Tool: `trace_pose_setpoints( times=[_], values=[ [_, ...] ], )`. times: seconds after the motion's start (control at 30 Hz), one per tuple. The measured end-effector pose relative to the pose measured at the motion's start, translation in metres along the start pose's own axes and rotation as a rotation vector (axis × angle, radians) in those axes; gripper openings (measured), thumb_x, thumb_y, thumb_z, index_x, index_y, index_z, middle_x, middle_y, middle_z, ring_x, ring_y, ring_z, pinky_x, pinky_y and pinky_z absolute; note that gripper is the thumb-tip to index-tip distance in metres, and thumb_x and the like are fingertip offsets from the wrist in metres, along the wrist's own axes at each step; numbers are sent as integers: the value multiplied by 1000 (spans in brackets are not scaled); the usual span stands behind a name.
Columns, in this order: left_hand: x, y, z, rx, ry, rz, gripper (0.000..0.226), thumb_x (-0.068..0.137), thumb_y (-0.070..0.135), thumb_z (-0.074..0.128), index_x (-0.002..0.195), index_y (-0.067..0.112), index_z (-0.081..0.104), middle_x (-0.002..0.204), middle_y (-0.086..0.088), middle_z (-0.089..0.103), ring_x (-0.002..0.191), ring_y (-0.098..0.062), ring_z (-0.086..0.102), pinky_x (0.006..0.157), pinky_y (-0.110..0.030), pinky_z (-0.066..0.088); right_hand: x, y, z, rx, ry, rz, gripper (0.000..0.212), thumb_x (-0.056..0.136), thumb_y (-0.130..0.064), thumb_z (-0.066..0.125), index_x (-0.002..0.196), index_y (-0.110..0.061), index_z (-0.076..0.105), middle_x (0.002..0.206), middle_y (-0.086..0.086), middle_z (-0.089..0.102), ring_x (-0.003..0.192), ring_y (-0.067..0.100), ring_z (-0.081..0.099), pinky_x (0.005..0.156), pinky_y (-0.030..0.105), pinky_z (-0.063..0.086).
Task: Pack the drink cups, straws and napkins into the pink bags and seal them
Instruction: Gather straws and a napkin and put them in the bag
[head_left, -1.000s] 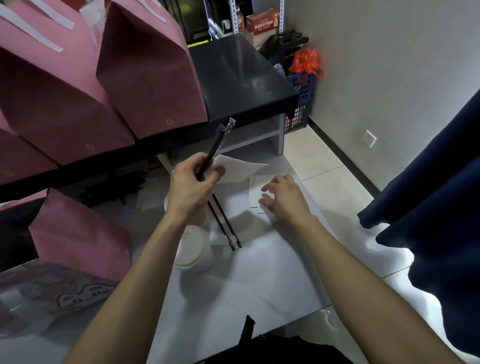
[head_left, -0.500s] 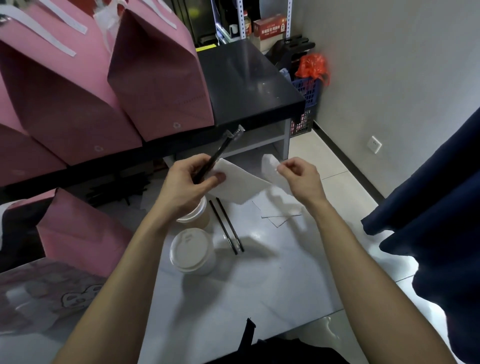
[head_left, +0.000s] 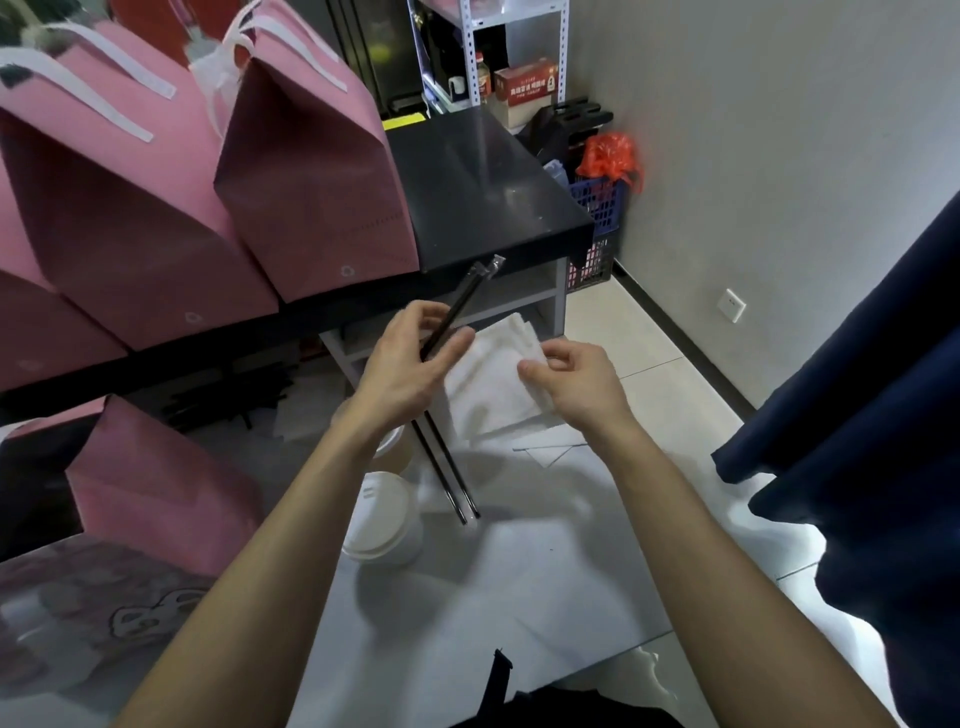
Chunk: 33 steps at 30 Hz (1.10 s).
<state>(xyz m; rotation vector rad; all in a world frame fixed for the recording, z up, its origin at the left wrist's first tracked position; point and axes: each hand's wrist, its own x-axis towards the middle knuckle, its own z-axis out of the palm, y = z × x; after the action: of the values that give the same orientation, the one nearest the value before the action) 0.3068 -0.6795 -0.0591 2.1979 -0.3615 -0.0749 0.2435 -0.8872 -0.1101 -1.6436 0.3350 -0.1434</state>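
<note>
Two bare forearms reach in from the bottom edge over a pale table (head_left: 519, 597), whose near edge is cut off by a dark shape too blurred to name. A lidded white drink cup (head_left: 382, 519) stands on the table just under the left forearm; a second cup (head_left: 392, 449) behind it is mostly hidden by the left wrist, only a sliver of lid and tan wall showing. Two black wrapped straws (head_left: 449, 480) lie side by side just right of the cups, their far ends hidden under the napkins. The left hand (head_left: 405, 371) is closed around another wrapped straw (head_left: 460, 306), which slants up and away, its lower end hidden in the palm. The right hand (head_left: 576, 384) pinches the right edge of a white napkin (head_left: 491, 382) held between the hands; how many layers it has cannot be told. More flat napkins (head_left: 550, 449) lie on the table beneath. At left an open pink bag (head_left: 156, 488) stands, its mouth cut off by shadow. Farther back, closed pink bags (head_left: 311, 197) with white handles sit on a black counter (head_left: 483, 192).
</note>
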Motion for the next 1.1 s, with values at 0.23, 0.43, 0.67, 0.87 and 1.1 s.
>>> trace_pose_setpoints(
  times=[0.23,0.43,0.67,0.87,1.1],
  values=[
    [-9,2,14,-516,28,-158,31,116,33,53,96,19,71,75,5,63,72,-8,60,80,-27,52,6,-7,6,6,143,-43,16,98,-18,76,113,-15,82,92,-6,83,89,13,79,76,29,59],
    [-17,10,17,-683,131,-216,27,110,36,65,109,16,83,77,0,57,64,-8,47,71,-25,43,-3,-19,29,-89,-8,-190,14,102,-18,72,109,-14,83,90,-6,83,87,10,80,82,37,64],
    [-31,8,-8,-752,183,-187,29,105,34,72,110,6,80,77,1,63,71,-12,53,63,-27,43,-17,-41,44,-167,-183,-277,18,102,-47,72,102,-33,84,86,-8,81,83,16,77,76,44,62],
    [-44,-6,-53,-664,227,-156,17,100,35,77,98,18,76,82,5,72,74,-8,62,63,-25,44,-15,-67,68,-204,-345,-277,12,98,-37,80,103,-28,86,86,-12,80,82,3,74,70,22,57],
    [-90,-28,-157,-563,255,-28,20,96,34,77,114,25,76,92,1,78,71,-7,64,50,-19,42,-32,-121,120,-225,-356,-479,4,97,-29,82,99,-28,85,86,-11,79,86,9,73,78,35,56]
  ],
)
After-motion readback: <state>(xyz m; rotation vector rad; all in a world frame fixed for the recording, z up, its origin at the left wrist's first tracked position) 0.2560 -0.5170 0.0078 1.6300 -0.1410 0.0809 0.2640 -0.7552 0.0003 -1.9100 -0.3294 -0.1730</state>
